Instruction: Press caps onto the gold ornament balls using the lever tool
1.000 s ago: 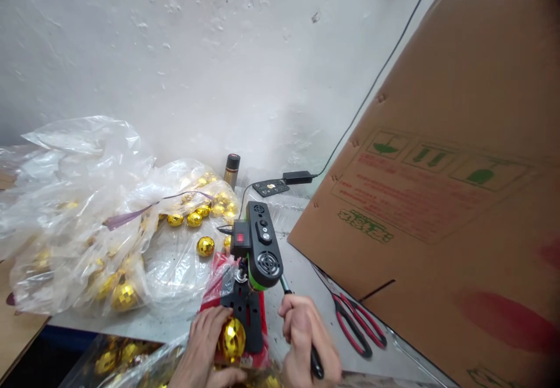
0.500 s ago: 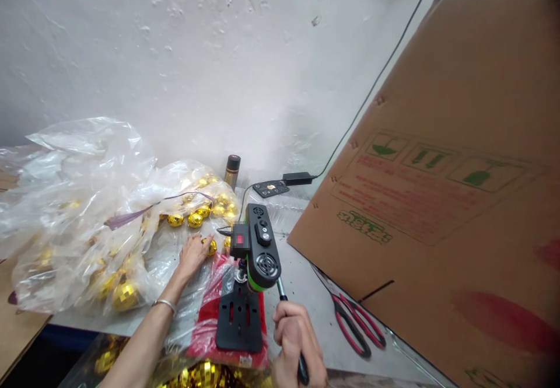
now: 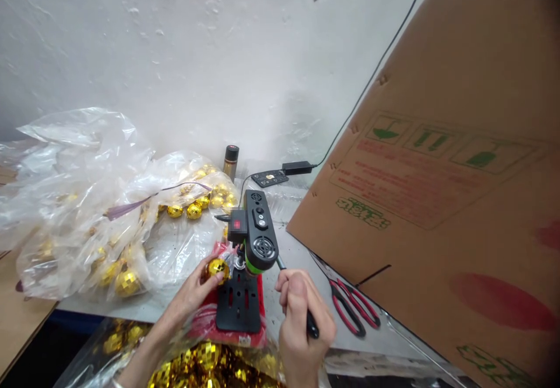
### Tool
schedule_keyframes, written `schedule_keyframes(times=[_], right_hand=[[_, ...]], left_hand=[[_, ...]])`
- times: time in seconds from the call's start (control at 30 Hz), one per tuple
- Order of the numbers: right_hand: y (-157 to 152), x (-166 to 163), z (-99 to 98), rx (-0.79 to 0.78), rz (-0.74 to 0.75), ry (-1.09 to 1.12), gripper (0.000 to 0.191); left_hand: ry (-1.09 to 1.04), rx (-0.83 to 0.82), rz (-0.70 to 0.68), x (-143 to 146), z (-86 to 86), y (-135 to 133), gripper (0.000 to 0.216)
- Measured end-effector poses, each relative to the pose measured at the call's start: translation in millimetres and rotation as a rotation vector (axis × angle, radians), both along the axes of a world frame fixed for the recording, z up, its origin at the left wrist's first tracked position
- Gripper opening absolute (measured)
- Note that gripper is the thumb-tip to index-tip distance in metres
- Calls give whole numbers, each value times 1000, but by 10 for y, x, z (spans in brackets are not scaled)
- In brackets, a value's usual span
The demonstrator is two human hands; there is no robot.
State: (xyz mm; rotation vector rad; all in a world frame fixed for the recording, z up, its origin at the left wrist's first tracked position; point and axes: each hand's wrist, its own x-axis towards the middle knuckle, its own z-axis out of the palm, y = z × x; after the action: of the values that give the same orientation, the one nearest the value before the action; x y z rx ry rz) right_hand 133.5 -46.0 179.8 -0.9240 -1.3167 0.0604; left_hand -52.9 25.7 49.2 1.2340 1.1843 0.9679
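My left hand (image 3: 202,286) pinches a small gold mirror ball (image 3: 218,269) between thumb and fingers. The ball is just left of a black device (image 3: 261,230) with round vents and a green band, mounted on a slotted black base plate (image 3: 238,312). A red packet (image 3: 205,322) lies partly beneath the plate. Closed round a black handle (image 3: 312,325) with a metal shaft is my right hand (image 3: 304,318). The shaft runs up toward the device's lower right side; whether it is joined to it is hidden.
Clear plastic bags (image 3: 100,172) with gold balls (image 3: 193,210) spread on the left. More gold balls (image 3: 205,356) fill a bag at the front edge. Red-handled scissors (image 3: 353,309) lie right, beside a large carton (image 3: 420,160). A bottle (image 3: 231,161) and power adapter (image 3: 297,168) sit by the wall.
My left hand has moved right and toward me, bringing a gold ball from the plastic to beside the device. My right hand still grips the handle and has shifted slightly.
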Motion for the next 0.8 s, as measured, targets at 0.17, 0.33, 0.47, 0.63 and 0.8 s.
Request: schedule_keyframes(times=[0.17,0.33,0.47,0.63,0.8], right_hand=[[-6,16,55,-1,4,-20,35],[-27,20,-20,21,9,-36,33],[-40,22,-48,16,7,-39,33],[-50,10,-56,25,-1,-36,33],[-54,23,-105,35,-3,-63,32]], left_hand=[[194,126,-17,171,-221,-185,69],[336,326,-103,271,-347,-156,62],[379,466,-114,348,-417,-146,60],[464,531,-67,486,-427,-184,57],[450,470,-138,523,-379,-231,52]])
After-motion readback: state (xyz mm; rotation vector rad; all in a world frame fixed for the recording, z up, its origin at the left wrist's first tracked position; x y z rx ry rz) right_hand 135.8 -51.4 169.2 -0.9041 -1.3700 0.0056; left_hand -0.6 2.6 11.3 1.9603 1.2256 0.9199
